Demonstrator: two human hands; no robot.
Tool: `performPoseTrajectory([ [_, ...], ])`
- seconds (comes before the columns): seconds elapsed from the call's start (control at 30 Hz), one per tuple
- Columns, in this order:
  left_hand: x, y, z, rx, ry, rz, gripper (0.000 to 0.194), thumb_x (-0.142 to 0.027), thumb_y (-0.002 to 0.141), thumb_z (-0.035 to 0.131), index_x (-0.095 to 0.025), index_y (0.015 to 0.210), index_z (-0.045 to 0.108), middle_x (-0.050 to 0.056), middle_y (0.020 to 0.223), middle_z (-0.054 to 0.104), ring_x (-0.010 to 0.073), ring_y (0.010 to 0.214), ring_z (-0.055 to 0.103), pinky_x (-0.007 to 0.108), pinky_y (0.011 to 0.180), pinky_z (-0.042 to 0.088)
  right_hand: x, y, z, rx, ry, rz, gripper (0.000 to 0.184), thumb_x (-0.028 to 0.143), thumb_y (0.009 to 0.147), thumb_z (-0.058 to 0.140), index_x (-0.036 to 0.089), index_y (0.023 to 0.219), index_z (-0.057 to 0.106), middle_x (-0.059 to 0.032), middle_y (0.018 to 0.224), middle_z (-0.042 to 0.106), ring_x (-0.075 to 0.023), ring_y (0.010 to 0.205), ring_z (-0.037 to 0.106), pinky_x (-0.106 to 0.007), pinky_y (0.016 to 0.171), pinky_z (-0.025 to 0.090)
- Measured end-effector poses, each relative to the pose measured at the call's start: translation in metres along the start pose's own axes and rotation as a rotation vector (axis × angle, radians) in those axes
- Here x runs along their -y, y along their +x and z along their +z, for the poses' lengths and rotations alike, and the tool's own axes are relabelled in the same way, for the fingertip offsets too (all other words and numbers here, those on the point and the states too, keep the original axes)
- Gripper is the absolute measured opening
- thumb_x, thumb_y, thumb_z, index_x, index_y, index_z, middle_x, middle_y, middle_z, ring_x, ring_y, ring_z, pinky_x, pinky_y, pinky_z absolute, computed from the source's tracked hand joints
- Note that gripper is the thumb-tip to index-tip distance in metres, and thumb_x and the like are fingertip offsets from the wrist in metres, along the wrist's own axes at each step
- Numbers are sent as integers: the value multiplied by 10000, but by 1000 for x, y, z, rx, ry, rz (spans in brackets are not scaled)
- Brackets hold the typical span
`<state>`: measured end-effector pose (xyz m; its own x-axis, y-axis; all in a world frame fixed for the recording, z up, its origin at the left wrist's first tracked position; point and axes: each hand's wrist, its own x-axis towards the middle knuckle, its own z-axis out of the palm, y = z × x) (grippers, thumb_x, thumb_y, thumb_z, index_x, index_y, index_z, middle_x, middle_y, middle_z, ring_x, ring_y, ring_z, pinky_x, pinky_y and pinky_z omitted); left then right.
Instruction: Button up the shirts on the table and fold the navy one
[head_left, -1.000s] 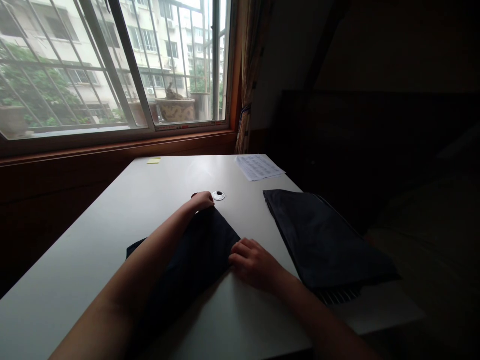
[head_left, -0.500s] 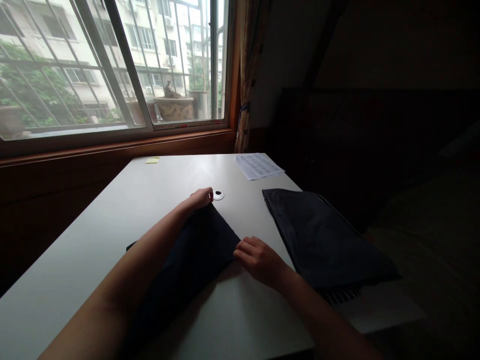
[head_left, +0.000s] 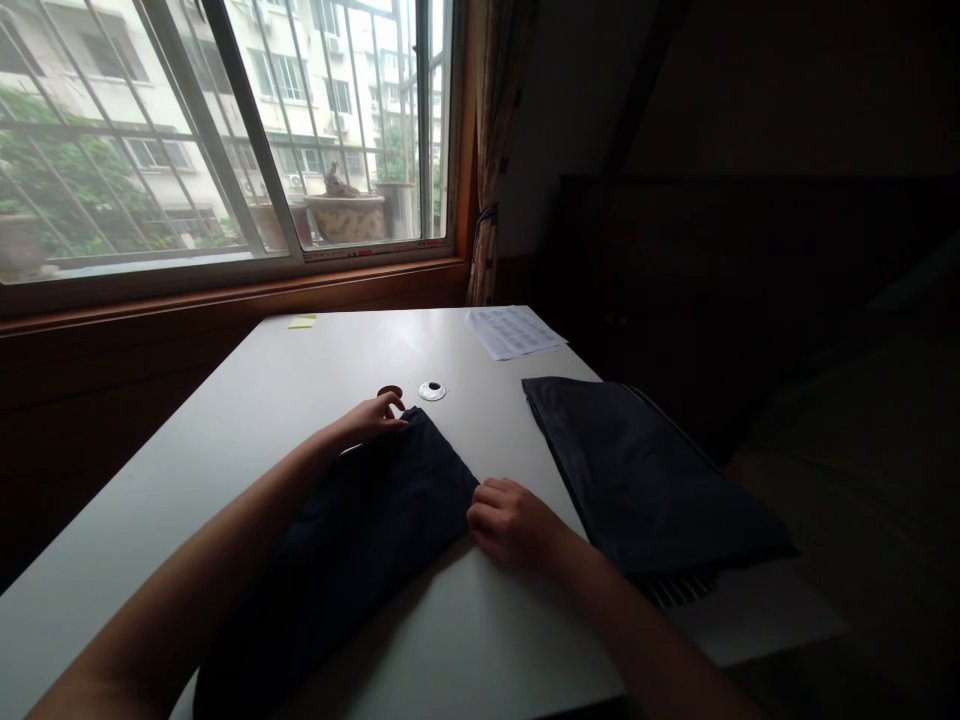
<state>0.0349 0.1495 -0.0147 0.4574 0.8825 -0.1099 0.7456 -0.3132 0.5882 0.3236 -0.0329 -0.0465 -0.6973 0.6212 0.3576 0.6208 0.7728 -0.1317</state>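
Pretty dim in here, with a big barred window (head_left: 360, 110) giving the light and a tied curtain (head_left: 495, 160) at its right. Off to the right it goes nearly black and I can't make much out.

Below the window sits a white table (head_left: 172, 440), smooth and flat, with plenty of bare top left of the work. The main thing on it is a dark cloth (head_left: 420, 490), and its long axis runs on a slant — from the near left, at the bottom of the view, up to the far right. Both hands are at that far end, so most of the cloth lies back toward the person from either grip. The left forearm (head_left: 225, 530) covers part of its left side.

A second dark cloth (head_left: 645, 480) lies flat to the right, well apart from the first, with a striped edge (head_left: 682, 590) showing at its near end. Papers (head_left: 517, 332) lie at the table's far right corner.

The right hand (head_left: 510, 520) has its fingers curled closed on the cloth's right corner. The left hand (head_left: 375, 418) is at the far corner, thumb and finger a bit apart — can't tell if they're pinching. A reddish-brown disc (head_left: 389, 390) is just beyond it, a white ring (head_left: 432, 391) near that.
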Motion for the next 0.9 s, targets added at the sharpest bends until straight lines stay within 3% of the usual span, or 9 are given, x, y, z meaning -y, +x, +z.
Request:
performPoseTrajectory([
  [0.13,2,-53,-11,122,-51,3,505,-556,803,629,-255,1204,567,17,944,698,191,788,657,264,684,493,10,-2,-15,100,101,36,96,99,779,611,190,750,601,-15,790,592,-150,734,517,-283,683,383],
  [0.23,-1,-90,-11,175,-58,30,410,-529,843,604,-289,1175,583,13,958,699,194,814,656,270,709,494,20,-5,-27,207,212,71,101,95,741,630,192,722,611,0,781,599,-132,708,541,-256,623,370],
  [0.37,-5,-124,0,40,154,73,179,-425,858,615,-287,968,642,8,939,684,196,813,643,272,696,482,31,-4,-41,370,376,100,117,86,724,651,200,748,669,18,807,640,-108,673,576,-222,588,385],
  [0.5,-7,-147,15,-113,311,150,144,-333,941,507,-264,969,630,21,997,666,185,784,646,272,666,477,25,14,-55,510,552,83,53,163,764,720,196,805,721,18,823,661,-101,676,600,-200,598,419],
  [0.57,-9,-156,20,-198,371,193,183,-325,975,464,-245,992,627,31,982,657,183,775,647,275,665,479,13,31,-59,441,591,102,73,256,836,714,191,866,729,-3,865,670,-119,739,619,-211,654,447],
  [0.63,-11,-162,21,-276,416,231,218,-342,997,441,-234,1004,631,35,976,654,178,766,648,275,669,481,-2,51,-56,279,554,159,131,281,921,630,195,954,723,-30,934,675,-140,800,627,-243,721,468],
  [0.73,-12,-164,17,-335,438,240,246,-371,1012,427,-237,1029,632,31,1004,655,160,736,650,262,652,476,-27,82,-37,48,426,207,182,246,932,614,220,1090,701,-68,1060,659,-194,969,616,-316,867,473],
  [0.8,-11,-160,12,-345,437,210,244,-379,1008,434,-245,1039,635,27,1026,657,149,704,648,257,635,469,-41,100,-20,39,396,165,282,227,887,673,242,1169,685,-81,1152,635,-222,1077,580,-357,960,448],
  [0.9,-8,-150,3,-345,392,160,255,-410,987,455,-242,1008,646,30,1027,664,146,670,639,261,628,469,-58,121,0,166,425,137,201,239,869,695,239,1066,737,-61,1051,675,-224,1050,580,-345,952,439],
])
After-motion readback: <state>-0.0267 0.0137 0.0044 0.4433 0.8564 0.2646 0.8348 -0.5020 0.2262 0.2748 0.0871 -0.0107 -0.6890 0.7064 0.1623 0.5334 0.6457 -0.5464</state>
